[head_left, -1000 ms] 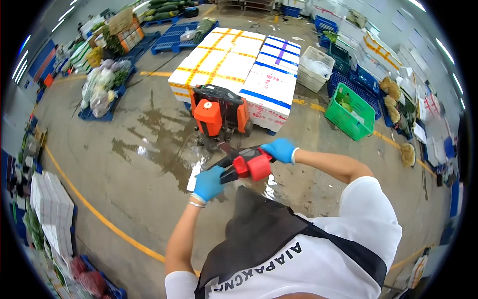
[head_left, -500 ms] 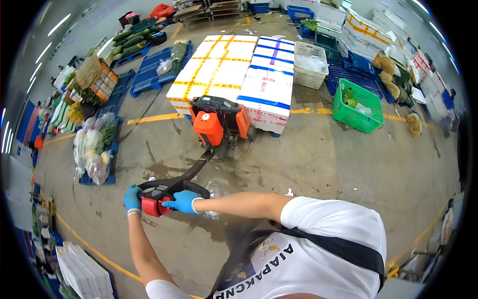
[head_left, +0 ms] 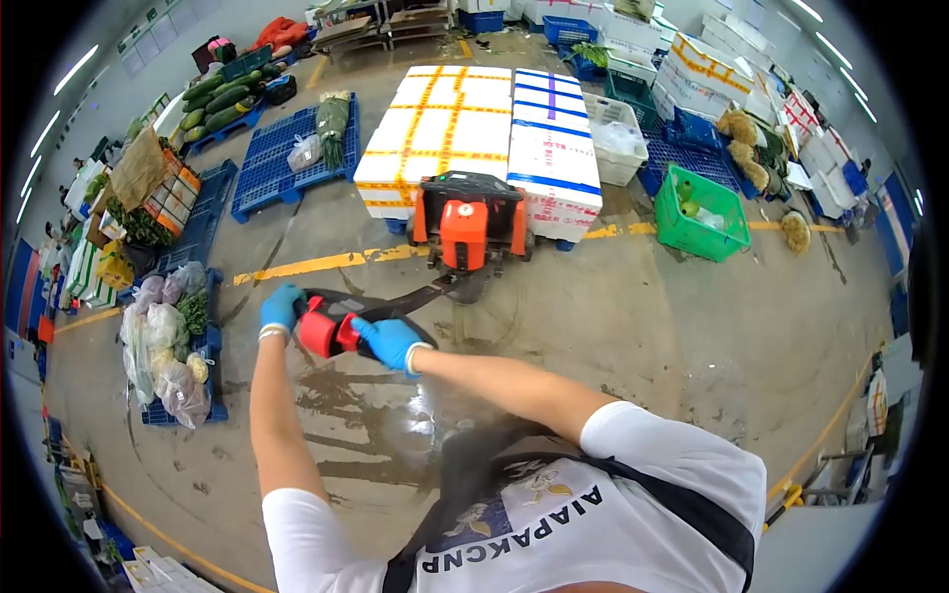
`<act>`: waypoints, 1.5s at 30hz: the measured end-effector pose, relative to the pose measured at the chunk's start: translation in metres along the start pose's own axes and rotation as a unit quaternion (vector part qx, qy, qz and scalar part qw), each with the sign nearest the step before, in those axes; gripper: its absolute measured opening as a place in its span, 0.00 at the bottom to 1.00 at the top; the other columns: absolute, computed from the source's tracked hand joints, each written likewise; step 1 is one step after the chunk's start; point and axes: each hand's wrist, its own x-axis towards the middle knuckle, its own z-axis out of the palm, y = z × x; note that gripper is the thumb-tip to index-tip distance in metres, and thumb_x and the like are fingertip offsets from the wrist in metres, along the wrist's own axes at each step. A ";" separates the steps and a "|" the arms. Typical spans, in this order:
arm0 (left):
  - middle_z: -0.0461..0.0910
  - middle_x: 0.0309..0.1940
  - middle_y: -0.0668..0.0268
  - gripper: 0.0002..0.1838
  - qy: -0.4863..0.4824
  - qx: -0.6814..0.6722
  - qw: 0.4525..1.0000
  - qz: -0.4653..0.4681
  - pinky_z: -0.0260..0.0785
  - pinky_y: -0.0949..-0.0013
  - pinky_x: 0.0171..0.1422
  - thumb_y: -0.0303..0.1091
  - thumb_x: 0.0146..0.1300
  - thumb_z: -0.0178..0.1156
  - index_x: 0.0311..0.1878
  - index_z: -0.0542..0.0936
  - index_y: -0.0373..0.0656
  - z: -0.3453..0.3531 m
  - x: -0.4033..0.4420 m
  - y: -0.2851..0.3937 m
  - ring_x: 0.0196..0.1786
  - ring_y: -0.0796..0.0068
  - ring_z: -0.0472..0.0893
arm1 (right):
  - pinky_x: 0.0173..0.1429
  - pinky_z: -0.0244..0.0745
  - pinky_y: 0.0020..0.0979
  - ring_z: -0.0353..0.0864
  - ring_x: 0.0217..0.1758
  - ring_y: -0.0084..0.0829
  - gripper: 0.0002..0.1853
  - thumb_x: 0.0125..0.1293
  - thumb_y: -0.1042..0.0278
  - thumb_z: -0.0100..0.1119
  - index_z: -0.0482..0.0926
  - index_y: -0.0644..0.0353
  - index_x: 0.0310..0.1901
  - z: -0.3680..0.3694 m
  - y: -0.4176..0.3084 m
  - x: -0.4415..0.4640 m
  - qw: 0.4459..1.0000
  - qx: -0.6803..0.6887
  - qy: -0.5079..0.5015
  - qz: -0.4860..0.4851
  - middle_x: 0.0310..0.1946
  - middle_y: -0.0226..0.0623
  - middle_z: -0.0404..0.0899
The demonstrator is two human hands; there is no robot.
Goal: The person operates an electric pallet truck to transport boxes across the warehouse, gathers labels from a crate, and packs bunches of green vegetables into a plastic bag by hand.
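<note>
My left hand (head_left: 281, 309), in a blue glove, is closed on the far left end of a black and red control handle (head_left: 326, 322). My right hand (head_left: 391, 342), also gloved in blue, grips the right part of the same handle. From the handle a dark arm runs right to an orange and black pallet truck (head_left: 465, 229). Behind the truck stand white foam boxes with yellow tape (head_left: 440, 128) and, touching them on the right, white boxes with blue tape (head_left: 552, 158). Blue pallet feet show under the load.
A green crate (head_left: 701, 222) stands right of the load, beside a white crate (head_left: 615, 148). At the left, bagged vegetables (head_left: 168, 346) lie on a blue pallet. Another blue pallet (head_left: 277, 158) holds leafy greens. Wet patches and a yellow line (head_left: 306, 266) mark the floor.
Compared with half a second ago, the truck has swung to face me more squarely, and its handle points further left. Over the second, both hands moved left with the handle, still gripping it.
</note>
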 end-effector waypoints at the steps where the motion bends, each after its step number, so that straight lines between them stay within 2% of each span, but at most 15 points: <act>1: 0.80 0.28 0.60 0.11 -0.002 -0.011 0.999 -0.034 0.69 0.67 0.41 0.38 0.60 0.53 0.35 0.81 0.42 0.000 0.019 0.015 0.33 0.71 0.78 | 0.45 0.71 0.46 0.79 0.33 0.55 0.42 0.70 0.31 0.28 0.81 0.66 0.34 -0.010 0.002 0.013 1.000 -0.009 0.020 -0.009 0.29 0.58 0.79; 5: 0.82 0.31 0.57 0.12 0.016 -0.024 0.998 -0.061 0.71 0.65 0.41 0.39 0.60 0.53 0.36 0.80 0.42 0.024 0.093 -0.006 0.34 0.62 0.81 | 0.37 0.73 0.43 0.80 0.25 0.46 0.42 0.70 0.31 0.30 0.79 0.68 0.27 -0.030 -0.001 0.050 0.994 0.072 0.057 0.062 0.20 0.53 0.77; 6: 0.83 0.33 0.57 0.12 0.034 0.122 0.989 0.081 0.72 0.64 0.43 0.39 0.60 0.53 0.37 0.81 0.42 0.027 0.102 -0.006 0.36 0.59 0.82 | 0.36 0.73 0.42 0.79 0.24 0.45 0.42 0.70 0.32 0.31 0.79 0.68 0.27 -0.039 -0.003 0.053 0.991 0.090 0.054 0.086 0.20 0.51 0.77; 11: 0.82 0.37 0.58 0.10 -0.029 0.052 0.998 -0.007 0.73 0.62 0.45 0.37 0.60 0.53 0.37 0.81 0.45 0.065 0.133 -0.030 0.39 0.55 0.81 | 0.39 0.73 0.44 0.79 0.27 0.48 0.40 0.71 0.34 0.31 0.78 0.69 0.29 -0.017 0.041 0.093 0.992 0.051 0.071 0.089 0.22 0.53 0.78; 14: 0.81 0.37 0.54 0.10 0.001 0.184 0.968 0.171 0.73 0.58 0.45 0.37 0.59 0.54 0.37 0.83 0.45 0.109 0.142 -0.095 0.41 0.52 0.81 | 0.43 0.72 0.45 0.78 0.33 0.54 0.35 0.74 0.40 0.30 0.78 0.67 0.35 0.032 0.120 0.137 0.987 -0.061 0.139 -0.054 0.29 0.56 0.79; 15: 0.81 0.35 0.55 0.08 0.006 0.206 0.952 0.226 0.73 0.57 0.44 0.35 0.57 0.56 0.35 0.83 0.47 0.119 0.151 -0.100 0.40 0.52 0.81 | 0.46 0.70 0.47 0.76 0.39 0.58 0.28 0.76 0.48 0.30 0.76 0.63 0.45 0.018 0.110 0.128 0.994 -0.068 0.081 -0.015 0.35 0.58 0.79; 18: 0.80 0.34 0.58 0.05 0.018 0.213 0.924 0.316 0.73 0.56 0.41 0.31 0.53 0.58 0.31 0.83 0.49 0.172 0.179 -0.149 0.39 0.54 0.81 | 0.47 0.71 0.47 0.77 0.41 0.57 0.22 0.76 0.52 0.32 0.74 0.59 0.50 0.037 0.205 0.180 0.965 -0.152 0.150 -0.152 0.38 0.56 0.79; 22: 0.80 0.33 0.60 0.07 -0.017 0.193 0.896 0.399 0.70 0.57 0.46 0.31 0.44 0.65 0.29 0.79 0.49 0.307 0.200 -0.162 0.42 0.55 0.79 | 0.49 0.74 0.43 0.80 0.43 0.53 0.19 0.73 0.52 0.45 0.75 0.58 0.52 0.009 0.351 0.184 0.949 -0.195 0.197 -0.150 0.37 0.51 0.81; 24: 0.79 0.30 0.60 0.11 -0.034 0.161 0.867 0.471 0.68 0.55 0.44 0.35 0.45 0.68 0.32 0.78 0.47 0.366 0.209 -0.161 0.39 0.54 0.79 | 0.49 0.75 0.41 0.81 0.44 0.49 0.23 0.69 0.47 0.49 0.76 0.59 0.52 -0.012 0.397 0.176 0.972 -0.160 0.170 -0.040 0.40 0.50 0.81; 27: 0.80 0.27 0.56 0.11 -0.103 0.156 0.865 0.466 0.70 0.52 0.40 0.41 0.47 0.68 0.27 0.79 0.45 0.448 0.220 -0.143 0.35 0.50 0.80 | 0.48 0.76 0.37 0.83 0.43 0.42 0.25 0.68 0.46 0.52 0.77 0.59 0.54 -0.037 0.465 0.164 0.963 -0.191 0.186 0.034 0.43 0.47 0.82; 28: 0.81 0.28 0.55 0.10 -0.091 0.169 0.854 0.484 0.72 0.52 0.39 0.40 0.47 0.68 0.27 0.80 0.45 0.472 0.225 -0.138 0.35 0.50 0.81 | 0.48 0.77 0.36 0.84 0.42 0.39 0.23 0.69 0.49 0.52 0.76 0.59 0.55 -0.049 0.489 0.163 0.951 -0.221 0.214 0.027 0.43 0.46 0.83; 30: 0.82 0.28 0.55 0.10 -0.113 0.139 0.841 0.510 0.73 0.53 0.42 0.38 0.45 0.68 0.27 0.81 0.44 0.525 0.235 -0.130 0.36 0.51 0.82 | 0.48 0.77 0.34 0.83 0.42 0.33 0.20 0.69 0.57 0.52 0.76 0.60 0.57 -0.061 0.542 0.160 0.957 -0.057 0.284 -0.009 0.42 0.44 0.83; 37: 0.82 0.26 0.58 0.04 -0.073 0.151 0.822 0.544 0.67 0.56 0.40 0.32 0.52 0.58 0.28 0.81 0.48 0.678 0.283 -0.130 0.34 0.56 0.82 | 0.51 0.77 0.31 0.82 0.43 0.30 0.16 0.69 0.66 0.49 0.80 0.65 0.51 -0.103 0.670 0.201 0.904 -0.073 0.413 -0.085 0.42 0.41 0.84; 41: 0.81 0.24 0.60 0.05 -0.066 0.187 0.817 0.541 0.66 0.56 0.39 0.32 0.55 0.55 0.26 0.80 0.49 0.720 0.300 -0.150 0.32 0.58 0.82 | 0.54 0.73 0.30 0.79 0.44 0.27 0.17 0.72 0.63 0.48 0.81 0.64 0.50 -0.108 0.729 0.240 0.880 -0.012 0.457 -0.133 0.43 0.36 0.84; 45: 0.82 0.26 0.57 0.03 -0.067 0.122 0.810 0.570 0.71 0.53 0.39 0.31 0.51 0.58 0.28 0.80 0.46 0.710 0.289 -0.157 0.32 0.54 0.82 | 0.56 0.72 0.28 0.78 0.45 0.27 0.21 0.76 0.54 0.43 0.81 0.61 0.52 -0.087 0.709 0.231 0.881 0.048 0.467 -0.061 0.46 0.34 0.83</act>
